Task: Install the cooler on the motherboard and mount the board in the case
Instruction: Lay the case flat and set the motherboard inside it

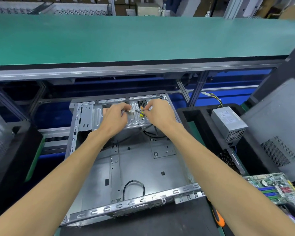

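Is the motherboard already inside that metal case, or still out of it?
Still out. The motherboard lies on the bench right of the case, whose floor shows bare metal and loose cables.

One open case (pixel 134 167), one motherboard (pixel 276 188), one power supply (pixel 228 123), one screwdriver (pixel 217 217), two hands

A single head-worn wide-angle camera supplies the only view. It looks forward and steeply down from above the near edge of the workstation, close enough that both forearms enter from the bottom corners and fill the lower frame. The open computer case (pixel 126 160) sits centred below the lens. The green conveyor belt (pixel 143 38) crosses the upper frame, its straight edges bowed by lens distortion. Storage racks show blurred along the top edge.
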Motion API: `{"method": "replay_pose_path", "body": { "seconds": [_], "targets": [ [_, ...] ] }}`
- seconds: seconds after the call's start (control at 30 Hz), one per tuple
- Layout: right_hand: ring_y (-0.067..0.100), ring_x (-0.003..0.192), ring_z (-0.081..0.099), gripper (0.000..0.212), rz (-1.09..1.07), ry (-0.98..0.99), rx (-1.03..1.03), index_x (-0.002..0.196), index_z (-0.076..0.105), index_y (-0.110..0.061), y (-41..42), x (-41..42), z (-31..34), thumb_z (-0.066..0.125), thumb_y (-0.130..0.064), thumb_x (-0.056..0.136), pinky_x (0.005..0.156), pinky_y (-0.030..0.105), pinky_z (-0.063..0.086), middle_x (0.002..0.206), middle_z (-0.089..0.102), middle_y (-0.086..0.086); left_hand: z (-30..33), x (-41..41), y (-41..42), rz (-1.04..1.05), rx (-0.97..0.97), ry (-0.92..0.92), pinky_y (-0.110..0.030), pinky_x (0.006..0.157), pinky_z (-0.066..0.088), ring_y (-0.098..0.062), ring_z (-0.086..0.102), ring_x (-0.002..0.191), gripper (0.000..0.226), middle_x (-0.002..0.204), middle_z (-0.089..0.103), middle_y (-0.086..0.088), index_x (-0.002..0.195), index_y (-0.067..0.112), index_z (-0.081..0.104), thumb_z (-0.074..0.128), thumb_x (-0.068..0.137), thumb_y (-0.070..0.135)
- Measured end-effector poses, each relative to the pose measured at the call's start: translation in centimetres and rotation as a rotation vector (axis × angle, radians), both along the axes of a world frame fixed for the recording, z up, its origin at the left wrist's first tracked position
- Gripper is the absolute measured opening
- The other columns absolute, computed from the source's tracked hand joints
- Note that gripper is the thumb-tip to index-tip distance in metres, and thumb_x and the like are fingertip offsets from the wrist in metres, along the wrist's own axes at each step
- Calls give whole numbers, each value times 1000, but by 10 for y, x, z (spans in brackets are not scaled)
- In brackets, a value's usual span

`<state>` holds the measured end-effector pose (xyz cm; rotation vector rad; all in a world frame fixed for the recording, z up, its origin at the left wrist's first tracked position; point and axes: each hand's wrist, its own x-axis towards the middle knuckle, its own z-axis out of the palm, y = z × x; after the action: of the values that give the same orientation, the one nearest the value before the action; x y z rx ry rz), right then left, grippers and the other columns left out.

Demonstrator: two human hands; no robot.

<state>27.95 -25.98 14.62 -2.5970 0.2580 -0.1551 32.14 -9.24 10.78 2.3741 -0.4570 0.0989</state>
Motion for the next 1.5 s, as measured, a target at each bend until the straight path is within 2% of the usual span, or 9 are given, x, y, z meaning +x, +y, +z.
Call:
{"method": "replay_pose_path", "body": {
  "seconds": [0.3,0.4,0.53,0.73,0.87,1.0,1.1,1.2,1.5],
  "targets": [
    [30,68,57,27,-38,133,-59,62,51,-7,4,14,5,60,-3,87,56,33,44,64,52,6,-2,-8,5,-59,59,-33,-30,91,24,-11,48,98,39,75,48,25,127,22,64,44,96,11],
    [24,65,60,21,39,220,59,78,74,-1,-5,17,5,62,-10,92,63,33,53,68,65,12,-2,-8,5,-59,67,-15,-29,92,20,-9,48,108,38,87,53,20,129,24,62,44,97,13],
    [12,44,29,55,85,193,204,46,46,-16,-11,11,0,59,-19,99,51,26,32,39,32,-8,-2,-7,7,-79,52,13,-27,95,17,-12,46,122,40,119,64,9,131,25,59,43,96,10],
    [10,46,33,28,58,108,328,99,78,-2,-16,6,-3,58,-22,100,42,16,28,56,47,4,2,-7,9,-81,56,22,-31,100,17,-15,43,129,45,133,60,7,131,24,60,41,95,3],
    [13,55,41,34,43,70,333,105,73,4,-20,7,-5,57,-26,101,57,18,42,58,49,3,2,-7,8,-61,77,16,-32,102,18,-17,42,131,39,136,58,4,135,22,57,41,100,12],
    [-2,46,44,21,32,23,349,99,76,-25,-25,6,0,55,-28,102,61,18,42,71,65,-10,9,-10,9,-58,21,32,-33,104,18,-16,43,125,49,137,56,-1,141,19,51,41,95,4],
    [2,79,59,25,32,-19,358,111,76,-23,-30,4,6,54,-25,100,77,25,48,99,73,-8,16,-12,9,-28,-46,29,-33,112,18,-16,41,130,52,140,54,-1,138,20,52,39,93,0],
    [3,79,62,23,7,-74,414,108,76,-24,-36,-2,14,55,-25,99,66,15,47,96,74,-8,28,-12,4,3,-129,17,-44,118,23,-14,42,133,43,138,54,4,132,23,56,39,96,5],
    [-5,57,54,18,-35,-234,420,96,76,-27,-54,-54,35,60,-35,97,52,8,37,74,69,-8,56,-44,-41,39,-289,116,-12,64,38,3,55,79,19,95,62,12,104,27,65,49,96,22]
  ]
}}
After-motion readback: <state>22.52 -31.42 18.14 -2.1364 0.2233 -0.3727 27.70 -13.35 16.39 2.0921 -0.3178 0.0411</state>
